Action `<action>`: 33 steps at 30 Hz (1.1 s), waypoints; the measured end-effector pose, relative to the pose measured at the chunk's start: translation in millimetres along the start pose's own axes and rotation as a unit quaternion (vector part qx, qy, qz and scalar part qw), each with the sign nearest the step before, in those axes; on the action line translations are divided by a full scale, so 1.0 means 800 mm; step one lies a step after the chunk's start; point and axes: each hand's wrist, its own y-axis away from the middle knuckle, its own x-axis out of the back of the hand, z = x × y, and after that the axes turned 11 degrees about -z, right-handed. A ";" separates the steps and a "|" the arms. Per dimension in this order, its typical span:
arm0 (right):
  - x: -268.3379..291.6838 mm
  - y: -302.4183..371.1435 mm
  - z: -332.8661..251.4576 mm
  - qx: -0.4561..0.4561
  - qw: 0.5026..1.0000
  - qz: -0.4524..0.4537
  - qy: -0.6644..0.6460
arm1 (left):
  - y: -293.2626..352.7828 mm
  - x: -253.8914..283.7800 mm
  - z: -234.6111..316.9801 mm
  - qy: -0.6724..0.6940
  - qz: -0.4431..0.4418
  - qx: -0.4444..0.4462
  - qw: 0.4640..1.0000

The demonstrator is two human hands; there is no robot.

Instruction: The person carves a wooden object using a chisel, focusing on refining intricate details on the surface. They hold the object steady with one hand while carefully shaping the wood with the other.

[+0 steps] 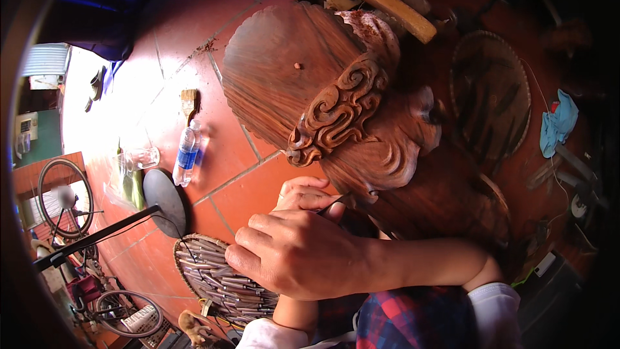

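Holding a thin dark tool (342,198) at the near edge of the carved wood (349,110), with right hand (297,249) curled into a loose fist over the partly hidden, bent left hand (302,195); can't tell each one's exact grip. Has carved wood straight ahead, just past both hands, plus bottle (186,155) and brush (189,100) on red floor (255,197) to the left, basket (176,260) of rods (223,278) nearer.

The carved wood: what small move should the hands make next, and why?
Probably a short, controlled stroke of the thin dark tool along the edge of the carved wood: its visible end seems to meet that edge, and the left hand and right hand are bunched together beside it. They hide the rest of the tool.
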 end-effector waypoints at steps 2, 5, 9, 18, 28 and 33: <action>0.018 -0.009 -0.005 -0.025 1.000 0.008 -0.010 | -0.007 0.001 0.007 -0.055 0.006 0.001 0.998; 0.021 -0.005 -0.003 -0.038 0.998 0.040 -0.031 | -0.017 -0.005 0.014 -0.096 -0.033 0.059 0.993; 0.027 0.007 0.000 -0.046 0.998 -0.001 -0.052 | -0.027 -0.017 0.033 -0.203 -0.048 0.056 0.976; 0.018 0.001 0.010 -0.226 0.969 0.002 0.099 | -0.019 -0.028 0.026 -0.232 -0.001 0.041 0.972; 0.032 0.000 0.020 -0.167 0.984 0.002 -0.064 | -0.013 -0.026 0.023 -0.181 0.013 0.036 0.983; 0.040 -0.013 0.030 -0.157 0.974 -0.030 -0.157 | -0.019 -0.020 0.018 -0.140 0.013 0.040 0.989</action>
